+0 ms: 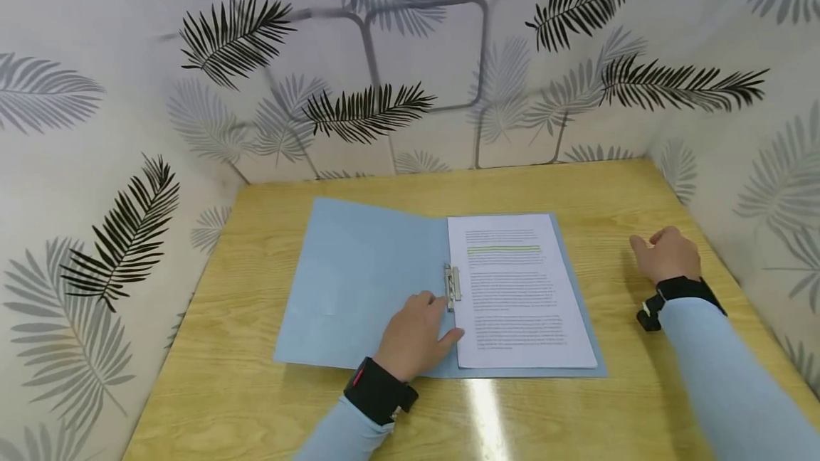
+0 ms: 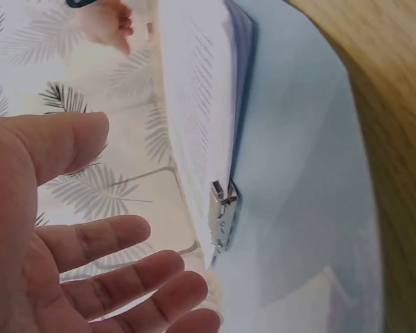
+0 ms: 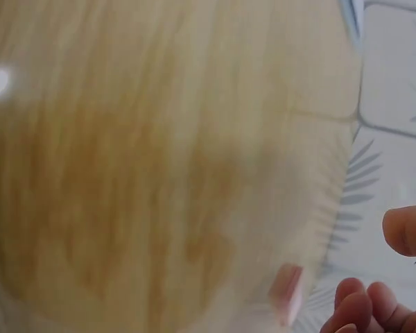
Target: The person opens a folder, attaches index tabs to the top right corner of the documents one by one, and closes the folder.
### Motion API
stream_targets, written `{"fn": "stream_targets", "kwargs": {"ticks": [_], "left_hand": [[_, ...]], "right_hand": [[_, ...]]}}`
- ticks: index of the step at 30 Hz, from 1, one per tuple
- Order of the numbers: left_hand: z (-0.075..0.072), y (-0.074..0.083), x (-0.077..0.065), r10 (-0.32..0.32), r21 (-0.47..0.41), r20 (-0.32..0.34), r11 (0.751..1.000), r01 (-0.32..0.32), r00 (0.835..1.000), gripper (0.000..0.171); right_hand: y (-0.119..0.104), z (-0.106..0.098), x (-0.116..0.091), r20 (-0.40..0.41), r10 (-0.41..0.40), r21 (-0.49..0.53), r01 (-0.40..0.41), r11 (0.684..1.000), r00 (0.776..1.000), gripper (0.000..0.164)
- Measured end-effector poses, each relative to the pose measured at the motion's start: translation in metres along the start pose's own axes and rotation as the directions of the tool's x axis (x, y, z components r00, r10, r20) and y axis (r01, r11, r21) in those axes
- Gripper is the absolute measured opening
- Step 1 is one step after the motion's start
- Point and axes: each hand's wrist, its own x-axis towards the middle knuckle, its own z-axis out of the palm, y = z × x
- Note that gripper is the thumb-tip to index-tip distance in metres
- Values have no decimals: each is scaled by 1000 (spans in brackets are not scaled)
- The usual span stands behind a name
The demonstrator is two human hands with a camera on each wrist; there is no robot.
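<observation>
A light blue folder (image 1: 368, 276) lies spread on the wooden table. A stack of printed pages (image 1: 519, 304) rests on its right side, the top page marked with a yellow-green highlighted line. At the pages' left edge stands a metal clip (image 1: 452, 287), also seen in the left wrist view (image 2: 223, 215). My left hand (image 1: 415, 336) hovers by the clip with fingers spread, and holds nothing. To the right of the folder, my right hand (image 1: 668, 256) is above the table, its fingers loosely bent and nothing visible in them. A small pinkish block (image 3: 287, 293), blurred, lies near it.
The wooden table (image 1: 218, 375) reaches beyond the folder on all sides. Leaf-patterned cloth (image 1: 410, 55) hangs behind the table and along both sides. Light glares off the tabletop in front of the folder.
</observation>
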Motion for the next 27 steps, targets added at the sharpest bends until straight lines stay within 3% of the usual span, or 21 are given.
{"fn": "stream_targets", "kwargs": {"ticks": [4, 10, 19, 27], "left_hand": [[0, 3, -3, 8, -49, -6, 999, -8, 1000, 55], [3, 3, -6, 7, -65, 8, 998, -7, 1000, 56], [8, 0, -7, 23, -82, -10, 996, -23, 1000, 61], [8, -3, -7, 29, -90, -38, 995, -33, 999, 65]], "right_hand": [[13, -1, 8, 38, 111, -79, -108, 991, 993, 70], [19, 3, 18, 81, 183, -138, -171, 976, 980, 83], [21, 0, 26, 96, 229, -165, -212, 963, 969, 70], [15, 0, 23, 101, 193, -203, -169, 964, 976, 50]]}}
